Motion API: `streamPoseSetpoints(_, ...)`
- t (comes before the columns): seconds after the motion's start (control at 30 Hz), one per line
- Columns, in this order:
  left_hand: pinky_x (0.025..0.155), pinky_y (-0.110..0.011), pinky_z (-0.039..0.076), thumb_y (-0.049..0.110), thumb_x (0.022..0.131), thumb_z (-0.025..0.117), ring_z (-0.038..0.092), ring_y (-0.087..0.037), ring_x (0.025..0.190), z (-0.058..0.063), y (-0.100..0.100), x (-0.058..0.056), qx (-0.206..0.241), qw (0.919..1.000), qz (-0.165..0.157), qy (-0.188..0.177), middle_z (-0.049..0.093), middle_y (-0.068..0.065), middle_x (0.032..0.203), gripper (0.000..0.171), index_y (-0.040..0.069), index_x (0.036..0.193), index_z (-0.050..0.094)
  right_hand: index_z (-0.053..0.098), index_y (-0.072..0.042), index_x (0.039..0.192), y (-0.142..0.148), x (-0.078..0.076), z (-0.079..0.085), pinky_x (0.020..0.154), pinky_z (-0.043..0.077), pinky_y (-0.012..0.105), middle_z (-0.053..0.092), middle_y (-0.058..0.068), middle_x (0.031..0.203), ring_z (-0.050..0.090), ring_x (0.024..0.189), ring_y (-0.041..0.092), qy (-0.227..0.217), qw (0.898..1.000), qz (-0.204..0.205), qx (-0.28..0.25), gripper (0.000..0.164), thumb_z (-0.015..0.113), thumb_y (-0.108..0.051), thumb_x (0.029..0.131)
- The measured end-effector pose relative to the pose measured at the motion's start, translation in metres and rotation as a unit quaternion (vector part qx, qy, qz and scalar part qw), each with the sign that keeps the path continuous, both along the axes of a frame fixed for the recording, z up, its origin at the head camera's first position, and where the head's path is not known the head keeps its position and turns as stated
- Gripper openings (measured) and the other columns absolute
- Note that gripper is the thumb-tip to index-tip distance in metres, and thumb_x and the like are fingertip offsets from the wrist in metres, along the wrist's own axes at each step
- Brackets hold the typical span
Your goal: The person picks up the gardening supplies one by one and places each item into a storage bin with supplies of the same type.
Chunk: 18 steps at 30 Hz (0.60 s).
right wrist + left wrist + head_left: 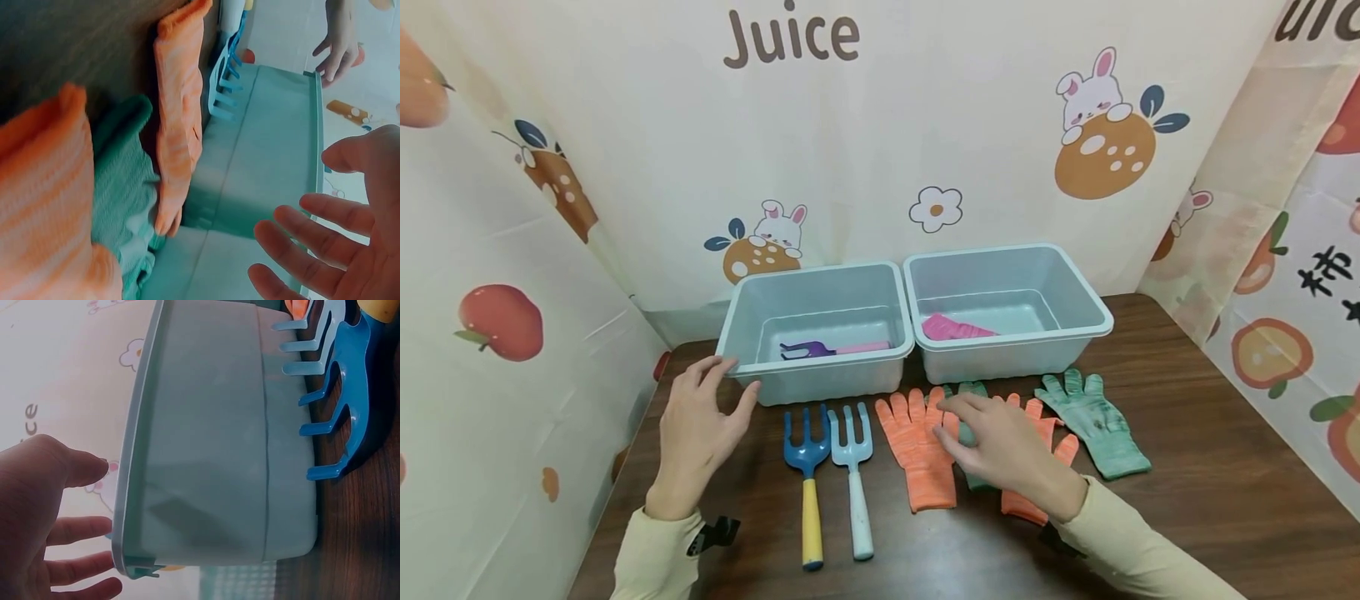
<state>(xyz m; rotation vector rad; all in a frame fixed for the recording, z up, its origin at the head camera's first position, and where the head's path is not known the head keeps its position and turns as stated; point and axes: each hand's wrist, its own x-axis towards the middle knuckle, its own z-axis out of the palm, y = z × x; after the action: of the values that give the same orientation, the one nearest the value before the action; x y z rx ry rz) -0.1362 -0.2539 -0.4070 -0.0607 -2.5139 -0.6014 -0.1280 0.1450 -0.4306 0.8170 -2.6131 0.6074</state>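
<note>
I'm seeing the left hand (698, 421) sitting by the left bin (827, 385)'s near-left rim, fingers spreading, released; can't tell if they're touching. Right hand (1000, 437) is hovering over the middle green glove (976, 482), lying between two orange gloves (931, 471); fingers released, bending slightly. Blue fork (808, 479) and pale blue fork (854, 479) are lying near-side on the bench (756, 537).

Fruit-print backdrop (880, 125), dark wooden table (955, 554)

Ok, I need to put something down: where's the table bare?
Bare table: right of the rightmost green glove; between the left hand and yellow-handled fork. Crowded: beneath the right hand, among the orange gloves and middle green glove.
</note>
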Motion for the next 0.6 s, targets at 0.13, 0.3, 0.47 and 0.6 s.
streamPoseSetpoints(0.13, 0.086, -0.070, 0.053, 0.031, 0.093, 0.079, 0.059, -0.048, 0.122, -0.001, 0.000, 0.000, 0.000, 1.0000, -0.001, 0.001, 0.064, -0.026, 0.137, 0.047, 0.001, 0.130, 0.073, 0.079, -0.013, 0.115, -0.006, 0.002, -0.003, 0.053, 0.045, 0.020, 0.079, 0.005, 0.109, 0.056, 0.056, 0.003, 0.007, 1.000, 0.012, -0.004, 0.025, 0.078, -0.028, 0.096)
streamPoseSetpoints(0.3, 0.085, -0.070, 0.054, 0.030, 0.093, 0.079, 0.059, -0.048, 0.121, 0.000, -0.001, -0.001, -0.002, 1.0000, -0.003, 0.006, 0.064, -0.026, 0.137, 0.047, 0.000, 0.129, 0.072, 0.080, -0.012, 0.115, -0.012, 0.004, -0.010, 0.062, 0.057, 0.027, 0.080, 0.003, 0.109, 0.073, 0.074, 0.014, 0.008, 1.000, 0.023, -0.003, 0.027, 0.079, -0.029, 0.095)
streamPoseSetpoints(0.47, 0.087, -0.070, 0.054, 0.029, 0.093, 0.079, 0.058, -0.048, 0.122, 0.001, -0.001, -0.002, 0.000, 1.0000, -0.006, 0.007, 0.064, -0.026, 0.137, 0.047, -0.001, 0.129, 0.072, 0.080, -0.012, 0.117, -0.018, 0.005, -0.016, 0.067, 0.060, 0.032, 0.080, 0.002, 0.108, 0.075, 0.080, 0.016, -0.001, 1.000, 0.030, 0.004, 0.029, 0.078, -0.031, 0.095)
streamPoseSetpoints(0.6, 0.090, -0.070, 0.053, 0.028, 0.094, 0.079, 0.058, -0.047, 0.122, 0.001, 0.000, -0.004, 0.005, 1.0000, -0.006, 0.005, 0.064, -0.027, 0.137, 0.046, -0.001, 0.129, 0.072, 0.080, -0.013, 0.117, -0.022, 0.007, -0.020, 0.070, 0.062, 0.034, 0.080, 0.002, 0.106, 0.076, 0.083, 0.016, -0.007, 0.999, 0.035, 0.011, 0.028, 0.077, -0.032, 0.096)
